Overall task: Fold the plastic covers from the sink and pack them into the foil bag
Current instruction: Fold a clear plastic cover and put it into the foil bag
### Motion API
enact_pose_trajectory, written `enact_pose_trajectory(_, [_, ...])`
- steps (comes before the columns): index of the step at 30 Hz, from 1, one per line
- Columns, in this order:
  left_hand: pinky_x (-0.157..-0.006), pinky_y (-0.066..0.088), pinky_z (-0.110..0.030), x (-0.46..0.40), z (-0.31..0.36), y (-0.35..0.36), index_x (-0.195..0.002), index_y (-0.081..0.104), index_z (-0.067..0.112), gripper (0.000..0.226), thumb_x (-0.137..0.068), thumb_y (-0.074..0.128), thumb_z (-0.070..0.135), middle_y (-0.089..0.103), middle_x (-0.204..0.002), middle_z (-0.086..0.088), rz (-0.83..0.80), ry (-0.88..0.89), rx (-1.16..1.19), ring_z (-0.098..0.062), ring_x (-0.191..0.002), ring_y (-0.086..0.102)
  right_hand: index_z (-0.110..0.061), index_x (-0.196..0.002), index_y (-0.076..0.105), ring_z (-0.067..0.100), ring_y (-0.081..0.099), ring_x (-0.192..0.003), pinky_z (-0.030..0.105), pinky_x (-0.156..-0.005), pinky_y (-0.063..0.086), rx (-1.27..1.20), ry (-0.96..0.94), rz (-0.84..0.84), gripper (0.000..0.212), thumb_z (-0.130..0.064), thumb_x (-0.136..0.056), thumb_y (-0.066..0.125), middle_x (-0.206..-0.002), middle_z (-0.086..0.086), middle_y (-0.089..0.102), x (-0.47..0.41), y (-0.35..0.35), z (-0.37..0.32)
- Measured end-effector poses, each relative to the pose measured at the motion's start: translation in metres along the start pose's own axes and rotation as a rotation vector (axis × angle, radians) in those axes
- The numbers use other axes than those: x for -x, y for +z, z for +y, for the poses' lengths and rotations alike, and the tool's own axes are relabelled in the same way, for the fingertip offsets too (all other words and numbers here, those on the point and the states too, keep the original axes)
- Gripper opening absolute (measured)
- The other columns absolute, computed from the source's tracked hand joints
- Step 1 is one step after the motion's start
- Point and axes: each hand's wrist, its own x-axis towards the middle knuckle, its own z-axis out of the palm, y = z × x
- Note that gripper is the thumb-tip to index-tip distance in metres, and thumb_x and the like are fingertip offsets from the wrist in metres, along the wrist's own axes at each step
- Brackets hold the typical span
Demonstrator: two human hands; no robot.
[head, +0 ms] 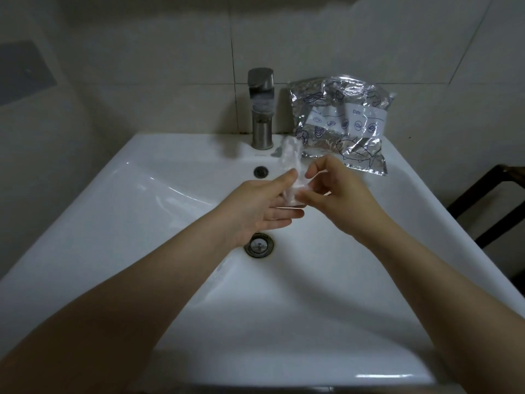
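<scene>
A clear plastic cover (291, 159), crumpled into a narrow upright strip, stands between my two hands above the white sink basin (142, 200). My left hand (264, 203) has straight fingers lying flat under and against its lower end. My right hand (338, 189) pinches the cover's lower part with curled fingers and thumb. The silver foil bag (341, 120), printed with blue fish drawings and a white label, leans against the wall on the sink's back right corner. Another clear cover (170, 194) seems to lie in the basin's left part, hard to make out.
A metal faucet (262, 109) stands at the back middle of the sink, left of the foil bag. The drain (259, 245) lies under my left wrist, and an overflow hole (260, 172) sits above it. A dark chair frame (494, 200) is at the right.
</scene>
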Motion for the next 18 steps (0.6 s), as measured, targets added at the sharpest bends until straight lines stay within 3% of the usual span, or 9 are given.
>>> enact_pose_trajectory(3, [-0.078,0.053,-0.027,0.001,-0.002,0.0,-0.095,0.066,0.016,0.02,-0.091,0.056,0.033,0.075,-0.085,-0.001,-0.018,0.018,-0.044,-0.015,-0.083,0.071,-0.026,-0.079,0.051,0.008,0.052,-0.063,0.019,-0.056,0.04,0.168,-0.075,0.112,0.02,-0.014,-0.082,0.068,-0.076,-0.009,0.055,0.001,0.003,-0.001])
enact_pose_trajectory(5, [-0.079,0.052,-0.027,-0.001,-0.003,-0.002,-0.096,0.065,0.015,0.019,-0.092,0.055,0.03,0.075,-0.085,-0.001,-0.013,0.011,-0.026,-0.014,-0.082,0.071,-0.02,-0.089,0.061,0.01,0.054,-0.069,0.021,-0.065,0.043,0.346,-0.196,0.123,0.008,-0.02,-0.083,0.067,-0.088,-0.009,0.054,0.002,0.001,-0.002])
enact_pose_trajectory(9, [-0.083,0.05,-0.027,-0.002,0.001,-0.005,-0.099,0.065,0.013,0.018,-0.092,0.055,0.027,0.074,-0.086,-0.003,0.007,0.035,0.03,-0.013,-0.082,0.071,-0.012,-0.108,0.06,0.01,0.054,-0.077,0.031,-0.068,0.05,0.428,-0.363,-0.064,0.033,-0.027,-0.081,0.07,-0.1,-0.008,0.051,0.001,-0.01,0.004])
enact_pose_trajectory(13, [-0.086,0.048,-0.028,-0.002,0.001,-0.003,-0.101,0.065,0.015,0.02,-0.091,0.056,0.029,0.073,-0.095,0.001,-0.007,0.034,0.007,-0.013,-0.089,0.07,-0.009,-0.099,0.062,0.009,0.051,-0.071,0.04,-0.064,0.052,0.44,-0.453,0.024,0.019,-0.024,-0.087,0.058,-0.093,-0.003,0.056,0.001,-0.011,0.004])
enact_pose_trajectory(18, [-0.08,0.051,-0.03,-0.005,0.003,0.0,-0.096,0.061,0.014,0.014,-0.093,0.052,0.024,0.069,-0.091,-0.003,0.077,0.07,0.199,-0.015,-0.079,0.067,-0.007,-0.094,0.067,0.013,0.055,-0.07,0.034,-0.063,0.051,0.46,-0.507,-0.042,0.035,-0.035,-0.088,0.045,-0.093,0.003,0.06,0.002,-0.007,-0.001])
